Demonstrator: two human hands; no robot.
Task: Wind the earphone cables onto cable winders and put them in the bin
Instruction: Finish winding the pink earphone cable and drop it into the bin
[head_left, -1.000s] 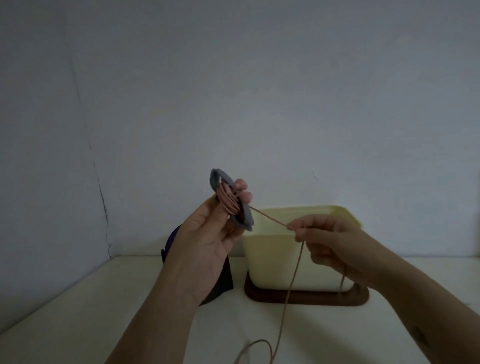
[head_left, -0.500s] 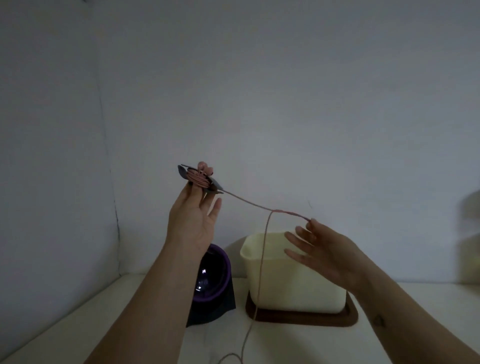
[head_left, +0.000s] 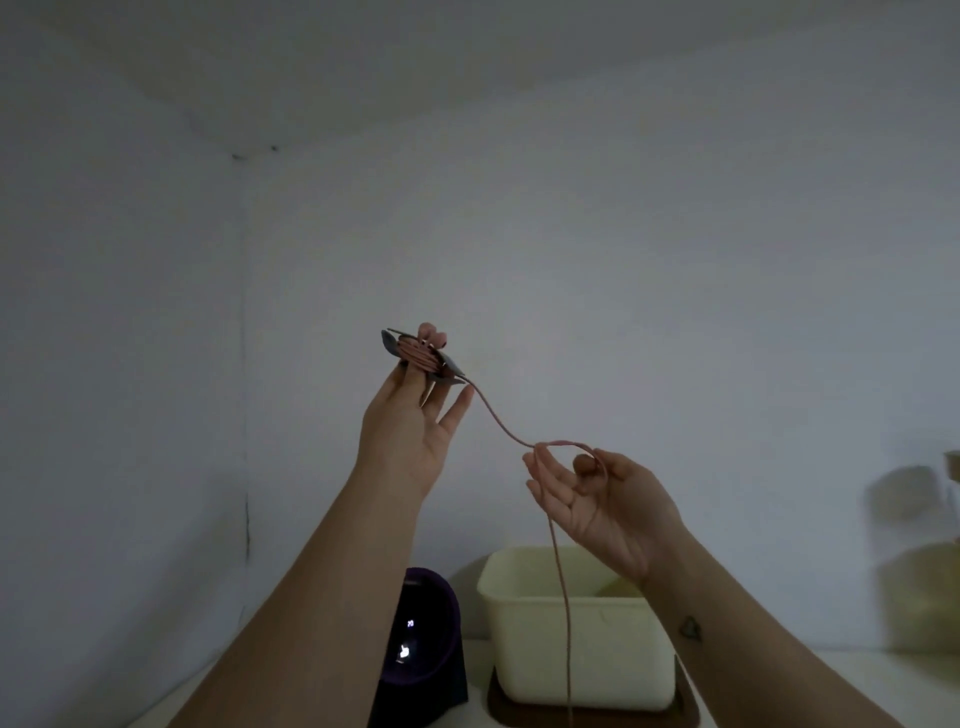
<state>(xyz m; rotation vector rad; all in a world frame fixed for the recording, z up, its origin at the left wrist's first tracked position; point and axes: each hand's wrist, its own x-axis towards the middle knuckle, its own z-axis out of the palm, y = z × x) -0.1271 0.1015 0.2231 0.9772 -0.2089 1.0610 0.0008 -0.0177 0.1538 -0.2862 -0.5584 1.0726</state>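
My left hand (head_left: 410, 441) is raised high and grips a grey cable winder (head_left: 423, 358) by its fingertips, held nearly flat. Several turns of a pink earphone cable (head_left: 498, 423) are wound on it. The cable runs down and right from the winder to my right hand (head_left: 608, 509). That hand is palm up with relaxed fingers; the cable lies looped over them and hangs down in front of the cream bin (head_left: 582, 649). The bin stands below on the white table, open at the top.
The bin sits on a dark brown tray (head_left: 685, 714). To its left stands a dark purple round device (head_left: 421, 649) with small lit marks. Blurred pale objects (head_left: 919, 571) stand at the far right. Walls close the back and left.
My left hand has lifted the winder higher and tipped it flatter. My right hand let go of its pinch on the cable, turned palm up and now carries it loosely. The view has tilted upward.
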